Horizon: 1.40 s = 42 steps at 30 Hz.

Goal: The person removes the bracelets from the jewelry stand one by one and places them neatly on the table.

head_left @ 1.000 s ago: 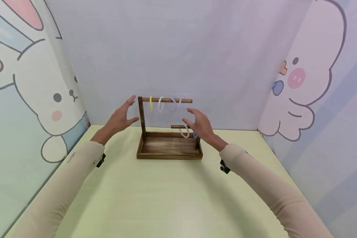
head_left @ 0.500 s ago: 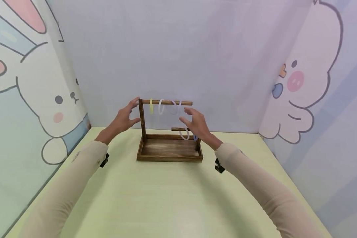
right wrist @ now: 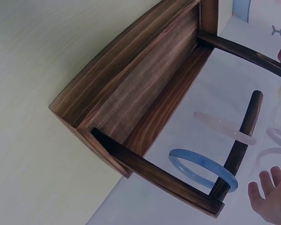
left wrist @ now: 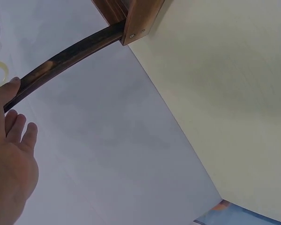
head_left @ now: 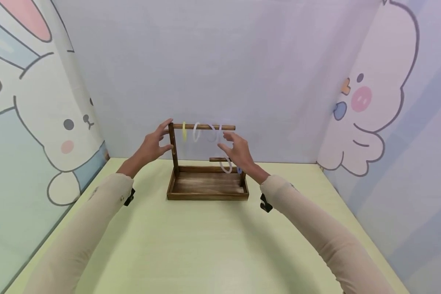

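Observation:
My left hand [head_left: 150,146] is at the upper part of the left post [head_left: 173,149] of a wooden rack; in the left wrist view a fingertip overlaps the post [left wrist: 70,57], the fingers loosely bent. My right hand [head_left: 239,152] hangs half curved, holding nothing, by the right end of the upper bar [head_left: 228,127]. That bar carries a yellow ring [head_left: 184,132], a white ring [head_left: 196,132] and two lilac rings. On the lower bar [right wrist: 247,122] hang a pale pinkish ring [right wrist: 220,126] and a blue ring [right wrist: 203,162]. Whether the right fingers touch a lilac ring, I cannot tell.
The rack's tray base [head_left: 208,197] stands on a pale green table [head_left: 191,241] near the back wall [head_left: 220,61]. Side walls with a rabbit drawing [head_left: 44,122] and a pig-nosed figure [head_left: 375,102] flank the table.
My left hand has moved right, up to the left post. My right hand has shifted left, closer to the lilac rings on the upper bar. The rings stay on their bars.

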{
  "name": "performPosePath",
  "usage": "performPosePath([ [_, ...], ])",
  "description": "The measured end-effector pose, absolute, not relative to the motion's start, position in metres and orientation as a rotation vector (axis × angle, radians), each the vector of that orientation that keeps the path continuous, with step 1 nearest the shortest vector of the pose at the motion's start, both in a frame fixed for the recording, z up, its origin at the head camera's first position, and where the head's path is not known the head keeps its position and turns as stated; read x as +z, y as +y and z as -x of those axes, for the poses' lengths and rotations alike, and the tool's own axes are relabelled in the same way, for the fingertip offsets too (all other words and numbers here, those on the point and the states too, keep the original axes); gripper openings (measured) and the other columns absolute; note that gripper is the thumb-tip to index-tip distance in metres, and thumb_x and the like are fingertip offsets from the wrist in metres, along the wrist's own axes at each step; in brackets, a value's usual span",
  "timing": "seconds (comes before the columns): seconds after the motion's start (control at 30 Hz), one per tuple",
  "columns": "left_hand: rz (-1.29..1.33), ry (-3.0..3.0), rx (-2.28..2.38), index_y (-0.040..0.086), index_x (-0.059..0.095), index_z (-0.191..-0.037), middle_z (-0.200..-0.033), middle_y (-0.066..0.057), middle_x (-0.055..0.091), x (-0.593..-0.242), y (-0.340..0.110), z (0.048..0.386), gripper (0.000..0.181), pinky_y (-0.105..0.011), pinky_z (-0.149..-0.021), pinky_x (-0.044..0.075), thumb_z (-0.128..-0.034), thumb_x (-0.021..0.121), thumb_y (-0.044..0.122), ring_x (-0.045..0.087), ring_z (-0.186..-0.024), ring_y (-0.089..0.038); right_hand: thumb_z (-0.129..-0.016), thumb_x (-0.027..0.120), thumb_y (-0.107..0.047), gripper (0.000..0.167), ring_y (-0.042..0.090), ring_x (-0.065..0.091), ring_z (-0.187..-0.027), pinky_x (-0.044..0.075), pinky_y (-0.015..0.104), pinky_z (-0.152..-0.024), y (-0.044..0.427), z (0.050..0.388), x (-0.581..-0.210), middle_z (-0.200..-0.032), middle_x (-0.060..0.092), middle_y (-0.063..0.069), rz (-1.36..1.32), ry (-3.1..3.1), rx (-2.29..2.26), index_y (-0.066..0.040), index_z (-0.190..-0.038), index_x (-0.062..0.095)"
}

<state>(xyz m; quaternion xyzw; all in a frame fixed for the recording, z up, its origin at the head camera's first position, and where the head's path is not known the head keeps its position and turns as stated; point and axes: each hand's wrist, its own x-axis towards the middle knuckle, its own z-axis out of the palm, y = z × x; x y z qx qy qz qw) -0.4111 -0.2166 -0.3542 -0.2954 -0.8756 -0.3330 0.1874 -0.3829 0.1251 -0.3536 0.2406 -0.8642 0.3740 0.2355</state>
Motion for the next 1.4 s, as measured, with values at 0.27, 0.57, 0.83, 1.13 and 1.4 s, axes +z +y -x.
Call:
performPosePath([
  [0.27, 0.847, -2.434, -0.979, 0.018, 0.023, -0.165, -0.154, -0.030, 0.046, -0.353, -0.208, 0.415, 0.095, -0.059, -0.108, 0.049, -0.0907, 0.075, -0.010, 0.053, -0.133, -0.051, -0.100, 0.073, -0.017, 0.047, 0.036, 0.064, -0.122, 0.056, 0.052, -0.100, 0.122, 0.386, -0.353, -0.132, 0.067, 0.023, -0.659, -2.340, 1.084, 0.004, -0.140, 0.059],
  [0.57, 0.817, -2.388, -1.050, 0.020, 0.031, -0.162, -0.150, -0.026, 0.053, -0.358, -0.209, 0.420, 0.089, -0.056, -0.104, 0.053, -0.0907, 0.075, -0.010, 0.057, -0.132, -0.045, -0.100, 0.073, -0.015, 0.039, 0.033, 0.068, -0.117, 0.058, 0.051, -0.098, 0.117, 0.390, -0.352, -0.126, 0.070, 0.022, -0.646, -2.283, 1.169, 0.003, -0.133, 0.063],
  [0.83, 0.809, -2.367, -1.070, 0.020, 0.033, -0.162, -0.137, -0.032, 0.061, -0.360, -0.211, 0.420, 0.086, -0.055, -0.098, 0.057, -0.0917, 0.074, -0.010, 0.063, -0.123, -0.047, -0.100, 0.073, -0.017, 0.037, 0.029, 0.070, -0.113, 0.060, 0.045, -0.096, 0.111, 0.391, -0.353, -0.123, 0.072, 0.016, -0.618, -2.289, 1.191, -0.001, -0.132, 0.065],
  [1.13, 0.813, -2.364, -1.111, 0.023, 0.032, -0.163, -0.138, -0.032, 0.060, -0.360, -0.210, 0.417, 0.088, -0.049, -0.097, 0.059, -0.0922, 0.072, -0.010, 0.066, -0.120, -0.045, -0.100, 0.073, -0.022, 0.034, 0.022, 0.070, -0.111, 0.059, 0.040, -0.097, 0.105, 0.395, -0.358, -0.120, 0.074, 0.012, -0.590, -2.294, 1.200, -0.005, -0.129, 0.066],
  [1.4, 0.785, -2.378, -1.145, 0.023, 0.033, -0.162, -0.138, -0.032, 0.060, -0.357, -0.208, 0.414, 0.087, -0.051, -0.096, 0.059, -0.0918, 0.072, -0.012, 0.066, -0.120, -0.045, -0.100, 0.073, -0.019, 0.031, 0.022, 0.073, -0.107, 0.060, 0.038, -0.094, 0.103, 0.395, -0.359, -0.115, 0.076, 0.012, -0.574, -2.277, 1.188, -0.004, -0.127, 0.066],
])
